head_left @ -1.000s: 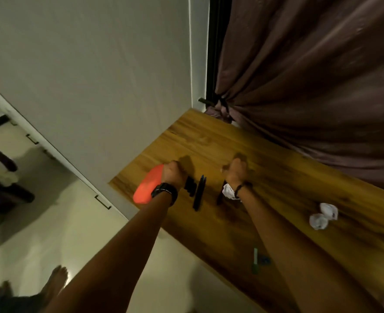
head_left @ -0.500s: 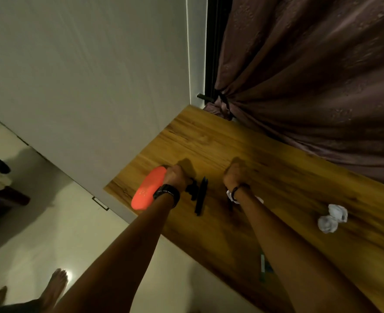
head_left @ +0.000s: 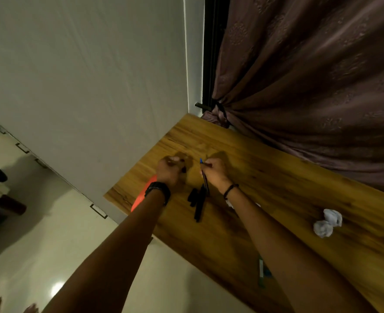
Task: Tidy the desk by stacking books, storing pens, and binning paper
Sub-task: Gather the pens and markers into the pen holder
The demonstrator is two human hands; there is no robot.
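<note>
1. Your right grip (head_left: pixel 215 171) pinches a blue-tipped pen (head_left: pixel 204 177) over the worktop (head_left: pixel 276 177). Your left grip (head_left: pixel 169 170) is curled; cannot tell on what.
2. Risk: the thin pinch could let the pen slip, and your forearm could knock the green pen (head_left: pixel 262 271) off the near edge.
3. Count: black pens (head_left: pixel 199 204) at least two, paper balls (head_left: pixel 327 223) two, orange item (head_left: pixel 139 202) one.

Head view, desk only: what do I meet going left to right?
Orange object → left hand → black pens → right hand, holding a blue pen → green marker → paper balls.
</note>
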